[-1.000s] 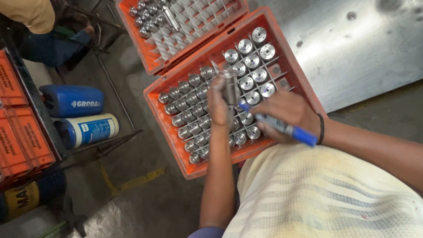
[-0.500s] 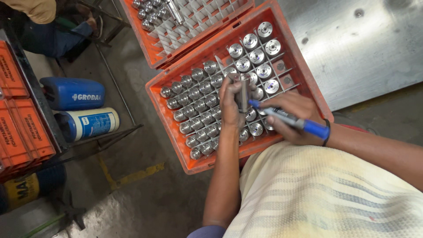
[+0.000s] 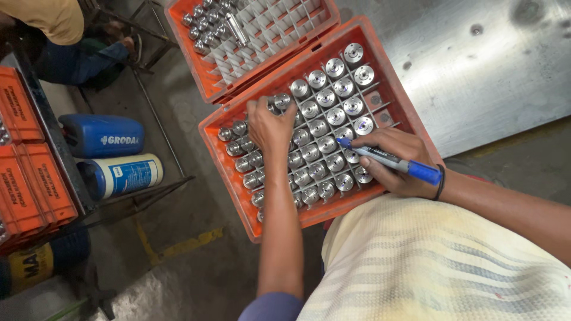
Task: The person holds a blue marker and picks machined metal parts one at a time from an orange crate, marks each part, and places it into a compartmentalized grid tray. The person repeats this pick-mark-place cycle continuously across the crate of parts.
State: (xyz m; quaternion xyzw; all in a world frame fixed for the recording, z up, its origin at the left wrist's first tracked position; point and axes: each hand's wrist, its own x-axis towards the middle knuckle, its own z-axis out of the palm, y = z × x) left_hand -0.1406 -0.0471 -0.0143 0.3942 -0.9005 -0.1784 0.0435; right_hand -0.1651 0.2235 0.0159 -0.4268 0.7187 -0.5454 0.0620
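Two orange crates (image 3: pixel 221 156) lay on a steel table (image 3: pixel 493 71); the near one held about forty metal cylinders (image 3: pixel 326 143), the far one (image 3: pixel 196 65) roughly ten. They looked heavy, stiff and slick, best gripped round the top rim. The left hand (image 3: pixel 269 125) closed its fingers on a cylinder at the crate's left; the right hand (image 3: pixel 397 161) clamped one blue marker (image 3: pixel 388 159), tip over a cylinder.

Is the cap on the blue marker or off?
Off. The blue marker in the right hand shows its bare blue tip, pointing at the metal parts in the orange crate. No cap is in view.
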